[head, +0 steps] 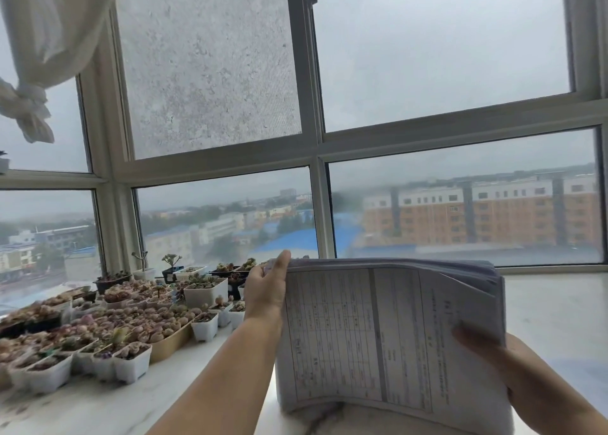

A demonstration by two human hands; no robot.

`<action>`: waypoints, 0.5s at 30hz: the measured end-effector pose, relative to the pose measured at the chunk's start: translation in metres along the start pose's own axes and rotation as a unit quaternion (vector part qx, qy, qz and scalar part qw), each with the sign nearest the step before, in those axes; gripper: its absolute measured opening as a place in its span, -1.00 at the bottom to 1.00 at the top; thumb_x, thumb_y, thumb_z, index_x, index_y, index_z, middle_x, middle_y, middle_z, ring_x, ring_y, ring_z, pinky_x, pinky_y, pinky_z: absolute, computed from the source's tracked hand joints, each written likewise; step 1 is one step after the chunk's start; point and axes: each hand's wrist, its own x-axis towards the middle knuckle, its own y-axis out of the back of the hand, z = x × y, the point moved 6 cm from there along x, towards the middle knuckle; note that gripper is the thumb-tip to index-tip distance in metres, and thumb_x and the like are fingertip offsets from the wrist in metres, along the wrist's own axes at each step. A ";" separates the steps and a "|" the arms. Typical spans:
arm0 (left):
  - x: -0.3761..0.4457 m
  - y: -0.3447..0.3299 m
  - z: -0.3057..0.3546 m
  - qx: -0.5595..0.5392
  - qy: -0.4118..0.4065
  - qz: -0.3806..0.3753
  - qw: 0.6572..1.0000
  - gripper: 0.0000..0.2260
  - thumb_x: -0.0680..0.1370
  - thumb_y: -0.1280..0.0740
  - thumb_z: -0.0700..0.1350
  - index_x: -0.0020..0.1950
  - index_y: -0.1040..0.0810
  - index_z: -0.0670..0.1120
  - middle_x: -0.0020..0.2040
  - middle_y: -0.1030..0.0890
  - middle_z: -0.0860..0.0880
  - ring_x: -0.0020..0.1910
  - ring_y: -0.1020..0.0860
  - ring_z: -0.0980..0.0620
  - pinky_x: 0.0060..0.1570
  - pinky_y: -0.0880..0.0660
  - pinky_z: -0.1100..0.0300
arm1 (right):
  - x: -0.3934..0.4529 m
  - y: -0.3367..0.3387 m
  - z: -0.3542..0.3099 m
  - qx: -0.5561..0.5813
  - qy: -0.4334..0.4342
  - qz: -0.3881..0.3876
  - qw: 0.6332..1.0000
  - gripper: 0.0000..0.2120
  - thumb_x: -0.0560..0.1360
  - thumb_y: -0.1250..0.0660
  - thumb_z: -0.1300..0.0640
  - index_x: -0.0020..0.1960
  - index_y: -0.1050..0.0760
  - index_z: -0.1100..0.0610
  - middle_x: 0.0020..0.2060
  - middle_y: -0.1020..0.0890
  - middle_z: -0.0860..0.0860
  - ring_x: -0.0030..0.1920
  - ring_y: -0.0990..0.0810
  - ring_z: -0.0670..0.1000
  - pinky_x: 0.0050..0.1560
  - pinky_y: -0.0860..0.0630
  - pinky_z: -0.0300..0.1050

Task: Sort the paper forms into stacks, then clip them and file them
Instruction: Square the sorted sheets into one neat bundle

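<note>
While the forms (378,329) stand on edge between both hands, the left hand (266,289) clamps their far corner — the right hand (513,368) grips the near edge, thumb on top.

One head-worn wide-angle view looks forward and slightly down across a pale sill (556,306) toward a large window (444,56). The forearms rise from the bottom edge, near the lens; the town outside lies far off.

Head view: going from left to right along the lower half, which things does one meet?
Succulent pots → left hand gripping the stack's left edge → stack of paper forms → right hand holding its right side.
</note>
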 end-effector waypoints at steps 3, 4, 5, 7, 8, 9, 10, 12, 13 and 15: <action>0.004 0.001 0.003 0.049 -0.037 0.032 0.998 -0.73 0.53 -0.31 0.03 -0.06 -0.48 -0.20 -0.13 -0.53 -0.10 -0.11 -0.49 -0.07 -0.11 -0.43 0.03 | 0.000 0.000 0.000 -0.008 0.001 -0.007 1.000 0.06 -0.26 -0.65 -0.27 0.14 -0.60 0.21 -0.01 -0.70 0.22 -0.01 -0.69 0.23 0.07 -0.55 0.15; 0.004 0.002 0.006 0.059 -0.055 0.047 0.996 -0.77 0.56 -0.26 -0.02 -0.05 -0.48 -0.21 -0.17 -0.50 -0.09 -0.17 -0.45 -0.05 -0.21 -0.37 0.07 | 0.000 0.000 0.000 -0.013 0.001 -0.007 1.000 0.06 -0.27 -0.64 -0.28 0.13 -0.60 0.22 -0.02 -0.70 0.22 -0.02 -0.69 0.22 0.01 -0.57 0.11; 0.004 0.003 0.009 0.063 -0.069 0.061 0.994 -0.80 0.58 -0.21 -0.07 -0.01 -0.49 -0.21 -0.19 -0.48 -0.07 -0.18 -0.42 -0.04 -0.24 -0.31 0.08 | 0.000 0.000 -0.001 -0.018 0.002 -0.006 1.000 0.07 -0.28 -0.63 -0.29 0.13 -0.60 0.22 -0.02 -0.70 0.21 -0.03 -0.70 0.21 -0.06 -0.60 0.06; 0.002 0.002 0.010 0.055 -0.079 0.070 0.993 -0.84 0.60 -0.18 -0.10 0.05 -0.47 -0.17 -0.17 -0.47 -0.04 -0.15 -0.40 -0.03 -0.22 -0.27 0.09 | 0.001 0.000 -0.001 -0.019 0.003 -0.003 1.000 0.08 -0.30 -0.63 -0.30 0.12 -0.60 0.22 -0.04 -0.70 0.22 -0.05 -0.70 0.21 -0.13 -0.62 0.02; 0.002 0.001 0.010 0.051 -0.081 0.066 0.993 -0.85 0.60 -0.21 -0.07 0.06 -0.45 -0.14 -0.15 -0.47 -0.02 -0.15 -0.41 -0.01 -0.23 -0.29 0.10 | 0.001 0.000 0.000 -0.017 0.001 -0.003 1.000 0.08 -0.31 -0.63 -0.30 0.12 -0.60 0.22 -0.04 -0.70 0.22 -0.05 -0.70 0.22 -0.10 -0.61 0.04; 0.001 -0.001 0.010 0.056 -0.085 0.060 0.993 -0.83 0.58 -0.27 -0.05 0.07 -0.43 -0.12 -0.14 -0.47 0.00 -0.16 -0.42 0.03 -0.25 -0.30 0.13 | 0.001 0.000 0.000 -0.016 0.000 -0.002 1.000 0.09 -0.31 -0.63 -0.30 0.11 -0.61 0.23 -0.04 -0.70 0.23 -0.04 -0.70 0.23 -0.05 -0.59 0.07; 0.001 -0.002 0.010 0.066 -0.087 0.054 0.993 -0.80 0.55 -0.32 -0.04 0.09 -0.42 -0.11 -0.11 -0.49 0.01 -0.17 -0.43 0.06 -0.26 -0.31 0.16 | 0.001 0.000 0.001 -0.015 -0.001 0.000 1.000 0.09 -0.31 -0.63 -0.30 0.11 -0.61 0.24 -0.04 -0.70 0.23 -0.05 -0.70 0.23 -0.02 -0.57 0.09; 0.003 -0.001 0.010 0.075 -0.087 0.053 0.992 -0.78 0.54 -0.33 -0.09 0.14 -0.43 -0.11 -0.01 -0.52 -0.04 -0.14 -0.46 0.04 -0.23 -0.32 0.16 | 0.002 0.001 0.001 -0.015 -0.002 0.004 1.000 0.10 -0.33 -0.63 -0.30 0.10 -0.61 0.25 -0.05 -0.70 0.24 -0.06 -0.70 0.23 -0.03 -0.57 0.08; 0.004 0.000 0.010 0.074 -0.085 0.060 0.992 -0.79 0.55 -0.30 -0.12 0.16 -0.43 -0.12 0.05 -0.53 -0.08 -0.09 -0.45 0.00 -0.17 -0.31 0.15 | 0.002 0.000 0.001 -0.017 -0.002 0.006 1.000 0.10 -0.33 -0.63 -0.30 0.10 -0.61 0.26 -0.06 -0.70 0.24 -0.06 -0.70 0.23 -0.04 -0.57 0.07; 0.005 0.003 0.011 0.059 -0.080 0.066 0.993 -0.83 0.59 -0.23 -0.12 0.16 -0.42 -0.13 0.08 -0.51 -0.12 -0.05 -0.43 -0.03 -0.08 -0.29 0.13 | 0.001 0.000 0.001 -0.016 -0.002 0.008 1.000 0.10 -0.32 -0.63 -0.29 0.10 -0.61 0.26 -0.06 -0.70 0.24 -0.06 -0.70 0.24 -0.08 -0.59 0.05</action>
